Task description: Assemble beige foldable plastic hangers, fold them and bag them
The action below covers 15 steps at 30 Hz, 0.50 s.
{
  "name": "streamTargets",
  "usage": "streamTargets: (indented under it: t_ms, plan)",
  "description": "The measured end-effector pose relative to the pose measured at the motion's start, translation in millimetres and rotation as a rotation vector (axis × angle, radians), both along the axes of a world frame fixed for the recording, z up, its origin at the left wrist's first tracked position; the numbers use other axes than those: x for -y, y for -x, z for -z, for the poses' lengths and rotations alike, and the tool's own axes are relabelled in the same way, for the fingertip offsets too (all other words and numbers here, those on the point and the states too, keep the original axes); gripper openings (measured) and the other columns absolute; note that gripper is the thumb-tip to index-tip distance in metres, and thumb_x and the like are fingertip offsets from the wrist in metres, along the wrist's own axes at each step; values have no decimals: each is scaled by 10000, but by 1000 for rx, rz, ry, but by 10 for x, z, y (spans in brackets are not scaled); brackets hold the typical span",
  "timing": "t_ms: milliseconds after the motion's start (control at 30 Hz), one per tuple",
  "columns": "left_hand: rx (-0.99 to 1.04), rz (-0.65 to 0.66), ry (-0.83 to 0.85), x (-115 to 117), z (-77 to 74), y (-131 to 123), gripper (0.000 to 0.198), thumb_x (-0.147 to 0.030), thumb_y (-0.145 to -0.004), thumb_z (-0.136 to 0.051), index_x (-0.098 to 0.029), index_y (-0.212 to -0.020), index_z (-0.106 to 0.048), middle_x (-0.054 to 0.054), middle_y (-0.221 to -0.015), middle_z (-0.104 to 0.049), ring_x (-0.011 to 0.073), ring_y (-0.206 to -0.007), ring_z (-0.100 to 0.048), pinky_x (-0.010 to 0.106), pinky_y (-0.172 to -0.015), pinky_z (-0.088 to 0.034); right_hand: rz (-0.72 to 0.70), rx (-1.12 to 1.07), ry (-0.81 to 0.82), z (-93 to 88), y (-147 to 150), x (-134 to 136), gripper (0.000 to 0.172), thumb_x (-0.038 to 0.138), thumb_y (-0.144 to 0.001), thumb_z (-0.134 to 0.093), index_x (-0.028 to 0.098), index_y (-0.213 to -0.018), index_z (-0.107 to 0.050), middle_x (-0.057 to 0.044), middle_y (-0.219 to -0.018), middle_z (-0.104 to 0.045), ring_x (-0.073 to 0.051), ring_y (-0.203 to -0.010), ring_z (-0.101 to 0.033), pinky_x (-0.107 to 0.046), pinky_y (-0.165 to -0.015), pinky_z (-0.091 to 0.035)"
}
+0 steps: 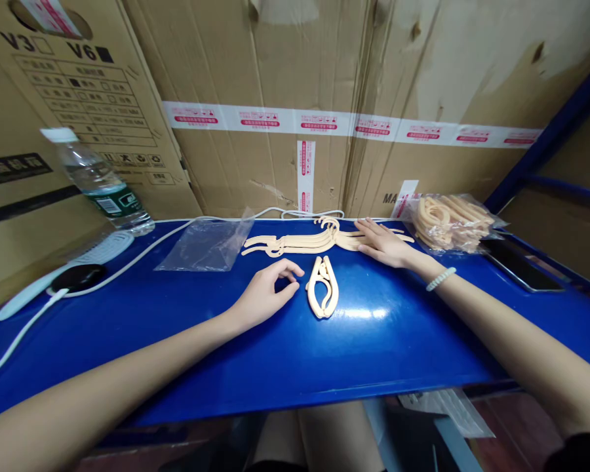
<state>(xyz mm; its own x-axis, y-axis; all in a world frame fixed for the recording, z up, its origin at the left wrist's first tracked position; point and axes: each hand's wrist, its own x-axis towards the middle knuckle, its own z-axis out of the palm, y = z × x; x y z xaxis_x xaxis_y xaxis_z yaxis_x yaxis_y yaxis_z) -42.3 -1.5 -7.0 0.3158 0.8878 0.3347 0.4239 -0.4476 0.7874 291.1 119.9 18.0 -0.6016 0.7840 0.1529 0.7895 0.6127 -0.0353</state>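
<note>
Bare forearms point(103, 387) flank a folded hanger point(335, 288) on the blue table point(236, 380).
Left hand point(265, 295) half-curled, empty beside it; right hand point(384, 246) flat on stacked hangers point(305, 244). Probably light, stiff, slick: pinch its sides.

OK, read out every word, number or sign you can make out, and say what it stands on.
"V3", beside an unfilled square: left cardboard box
"V6", beside a filled square: same box
"MA", unclear beyond that: back cardboard
Too small or blurred: the left box's table and signs, white tape's red print, bottle label, black patch at far left.
</note>
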Motion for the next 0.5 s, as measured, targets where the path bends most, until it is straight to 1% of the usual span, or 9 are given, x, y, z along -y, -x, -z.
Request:
streamTargets:
  t_ms: [67,133,200,300,433,500]
  plan:
    - [-7,0,-11,3,3,-1,155,-235,-842,-567,-208,-981,-630,57,-1048,-714,223,-966,-686,417,-916,-533,16,17,50,21,19,-85,742,620,-998,-282,159,-1580,-279,-159,-1640,-252,-364,-1524,-170,-619,-1210,-183]
    - [-3,-1,-14,2,9,-3,154,-236,-843,-562,-208,-979,-629,57,-1048,-714,220,-959,-688,408,-906,-539,27,28,94,49,25,-134,737,635,-999,-248,184,-1579,-291,-144,-1632,-280,-355,-1521,-187,-606,-1212,-196]
    - [2,-5,-13,0,19,-5,153,-238,-846,-557,-206,-978,-629,59,-1051,-716,220,-960,-687,404,-903,-540,45,36,120,79,20,-143,751,640,-1000,-227,163,-1576,-299,-157,-1623,-296,-355,-1516,-204,-593,-1212,-214]
    - [-4,-4,-16,-5,29,-6,150,-237,-850,-552,-205,-976,-629,63,-1055,-714,222,-970,-683,405,-905,-536,82,39,116,115,3,-95,774,631,-1004,-202,115,-1573,-294,-183,-1626,-273,-358,-1516,-202,-575,-1219,-210]
    - [0,13,-23,1,17,-11,137,-240,-851,-556,-206,-966,-622,64,-1053,-710,218,-973,-678,401,-907,-529,118,46,104,116,12,14,750,605,-1011,-192,119,-1571,-297,-180,-1630,-265,-367,-1513,-208,-590,-1212,-215]
    - [32,13,-14,9,1,-17,78,-262,-850,-569,-202,-894,-592,66,-1054,-707,216,-983,-671,389,-906,-520,149,41,98,83,22,67,730,590,-1014,-198,126,-1566,-307,-180,-1629,-273,-376,-1513,-205,-625,-1202,-198]
